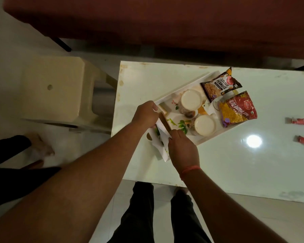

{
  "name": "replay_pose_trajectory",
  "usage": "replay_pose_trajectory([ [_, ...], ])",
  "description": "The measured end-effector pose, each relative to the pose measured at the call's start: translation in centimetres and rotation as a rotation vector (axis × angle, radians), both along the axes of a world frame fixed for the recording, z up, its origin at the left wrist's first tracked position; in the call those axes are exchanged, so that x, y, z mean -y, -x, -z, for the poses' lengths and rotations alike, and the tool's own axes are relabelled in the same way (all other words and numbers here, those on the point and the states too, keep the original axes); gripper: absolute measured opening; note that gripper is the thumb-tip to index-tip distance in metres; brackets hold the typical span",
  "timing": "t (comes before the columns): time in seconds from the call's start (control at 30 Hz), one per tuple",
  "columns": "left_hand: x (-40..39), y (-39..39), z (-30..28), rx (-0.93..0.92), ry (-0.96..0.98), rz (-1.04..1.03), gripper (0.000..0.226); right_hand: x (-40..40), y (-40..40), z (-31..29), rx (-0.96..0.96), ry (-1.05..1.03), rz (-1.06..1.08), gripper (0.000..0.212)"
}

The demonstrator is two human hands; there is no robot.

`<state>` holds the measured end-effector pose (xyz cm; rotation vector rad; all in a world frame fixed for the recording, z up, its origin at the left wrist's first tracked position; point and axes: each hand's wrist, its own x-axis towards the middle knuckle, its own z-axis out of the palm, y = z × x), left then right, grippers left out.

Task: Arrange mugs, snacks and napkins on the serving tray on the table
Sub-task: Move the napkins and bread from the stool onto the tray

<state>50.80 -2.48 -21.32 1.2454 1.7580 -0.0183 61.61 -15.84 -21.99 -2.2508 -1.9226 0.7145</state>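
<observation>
White worktop (235,163) carries the serving tray (211,136); at its near-left end a napkin (162,137) is pinched by both grips, left hand (145,114) above, right hand (182,149) below, its long axis running between them.

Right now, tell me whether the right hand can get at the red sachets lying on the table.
Probably yes, once free. The right hand is pinching the white napkin together with the left hand. The red sachets lie off to the right on bare table, and nothing stands between them.
</observation>
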Motion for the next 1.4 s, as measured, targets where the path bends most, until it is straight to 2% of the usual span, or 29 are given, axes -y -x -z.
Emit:
replay_pose_trajectory([
  [0.17, -0.5, -0.9, 0.9, -0.032, -0.104, 0.093, 0.022, 0.2, 0.0, 0.7, 0.063, -0.032, 0.034, 0.016],
  [0.33, -0.4, -1.5, 0.5, 0.052, -0.269, 0.036, 0.016, 0.1, 0.0, 0.3, 0.042, -0.154, 0.137, 0.008],
  [0.63, 2.0, 0.0, 0.8, 0.071, -0.365, -0.148, 0.018, 0.5, 0.0, 0.7, -0.017, -0.313, 0.105, 0.013],
  [0.73, 2.3, 0.0, 1.3, 0.061, -0.372, -0.126, 0.018, 1.1, 0.0, 1.5, -0.034, -0.305, 0.09, 0.014],
  [0.93, 2.1, 0.4, 3.4, -0.07, -0.348, 0.086, 0.015, 1.2, 0.1, 3.3, -0.048, -0.188, 0.082, 0.022],
  [1.13, 1.1, 0.5, 4.7, -0.173, -0.365, 0.263, 0.018, 0.9, 0.0, 4.2, 0.086, -0.063, 0.05, 0.018],
  [1.27, 0.3, -0.2, 4.9, -0.19, -0.33, 0.283, 0.02, 1.1, -0.2, 4.3, 0.143, -0.021, 0.038, 0.019],
  [1.4, 0.0, -0.7, 5.2, -0.201, -0.264, 0.266, 0.021, 1.2, -0.2, 4.5, 0.12, -0.003, 0.029, 0.019],
])
